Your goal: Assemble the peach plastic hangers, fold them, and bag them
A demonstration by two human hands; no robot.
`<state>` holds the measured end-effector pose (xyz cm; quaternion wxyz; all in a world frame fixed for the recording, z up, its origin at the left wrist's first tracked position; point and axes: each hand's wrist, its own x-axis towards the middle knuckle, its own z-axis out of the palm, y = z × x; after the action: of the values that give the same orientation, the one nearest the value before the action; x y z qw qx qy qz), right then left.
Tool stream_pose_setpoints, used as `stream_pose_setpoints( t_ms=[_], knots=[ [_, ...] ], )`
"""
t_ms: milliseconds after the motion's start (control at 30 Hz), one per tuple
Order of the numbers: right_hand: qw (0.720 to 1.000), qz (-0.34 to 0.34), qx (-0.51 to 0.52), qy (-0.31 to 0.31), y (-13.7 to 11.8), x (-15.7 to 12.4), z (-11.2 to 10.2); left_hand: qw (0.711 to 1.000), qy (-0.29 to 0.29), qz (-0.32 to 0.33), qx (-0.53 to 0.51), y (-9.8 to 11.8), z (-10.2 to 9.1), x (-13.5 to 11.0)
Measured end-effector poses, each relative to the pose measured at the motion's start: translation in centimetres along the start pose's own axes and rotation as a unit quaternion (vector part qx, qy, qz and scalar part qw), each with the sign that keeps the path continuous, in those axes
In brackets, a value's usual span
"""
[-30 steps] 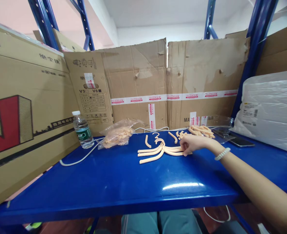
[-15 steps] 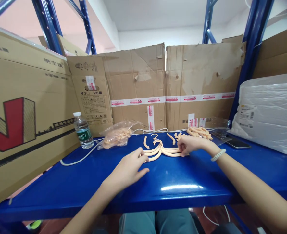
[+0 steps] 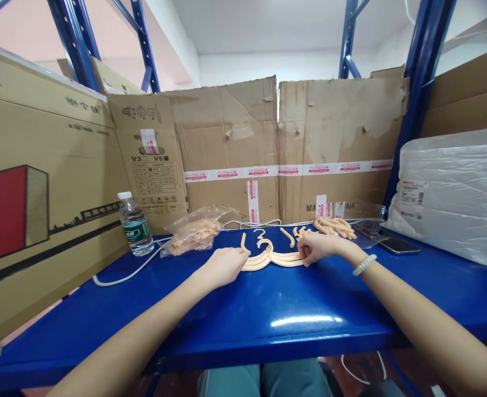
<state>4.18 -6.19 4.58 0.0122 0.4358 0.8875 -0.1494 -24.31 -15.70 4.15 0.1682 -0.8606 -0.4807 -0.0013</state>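
A bundle of long curved peach-coloured strips (image 3: 273, 258) lies on the blue shelf (image 3: 268, 309). My left hand (image 3: 226, 263) has its fingers curled over the bundle's left ends. At the right ends my right hand (image 3: 318, 246), a white bead bracelet on its wrist, is closed in the same way. A few short curved pieces (image 3: 287, 235) lie loose just behind the bundle.
A water bottle (image 3: 133, 223) stands at the left, next to a clear bag of peach pieces (image 3: 196, 232). More peach pieces (image 3: 333, 225) lie on clear plastic at the back right, by a phone (image 3: 397, 245). Cardboard boxes (image 3: 235, 149) wall the back and left; a white wrapped package (image 3: 454, 187) sits right.
My left hand came into view and reached forward onto the left ends of the strips. Those ends, splayed out before, are now drawn together. My right hand stayed at the right ends.
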Motion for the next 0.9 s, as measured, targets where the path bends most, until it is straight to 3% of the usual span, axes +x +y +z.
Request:
stream_pose_setpoints(
  t_ms=[100, 233, 333, 433, 667, 900],
  knots=[
    [0.999, -0.015, -0.012, 0.034, 0.2, 0.0, 0.1, 1.0, 0.015, -0.004, -0.014, -0.4, 0.0, 0.4],
    [0.993, -0.085, 0.039, 0.074, 0.1, 0.6, 0.0, 0.994, 0.056, 0.002, -0.092, -1.6, 0.3, 1.6],
    [0.983, -0.123, 0.046, 0.13, -0.9, 2.7, -0.6, 0.992, 0.061, -0.001, -0.111, -3.0, 0.9, 3.0],
    [0.977, -0.114, -0.049, 0.173, -2.2, 6.2, -1.5, 0.99, 0.059, 0.013, -0.126, -4.4, 2.1, 4.2],
    [0.972, -0.107, -0.152, 0.147, -3.1, 13.5, -1.1, 0.978, 0.056, 0.076, -0.187, -6.0, 5.4, 5.1],
    [0.966, -0.14, -0.129, 0.176, -2.9, 14.7, -0.3, 0.965, 0.076, 0.064, -0.241, -6.8, 6.0, 4.6]
  ],
)
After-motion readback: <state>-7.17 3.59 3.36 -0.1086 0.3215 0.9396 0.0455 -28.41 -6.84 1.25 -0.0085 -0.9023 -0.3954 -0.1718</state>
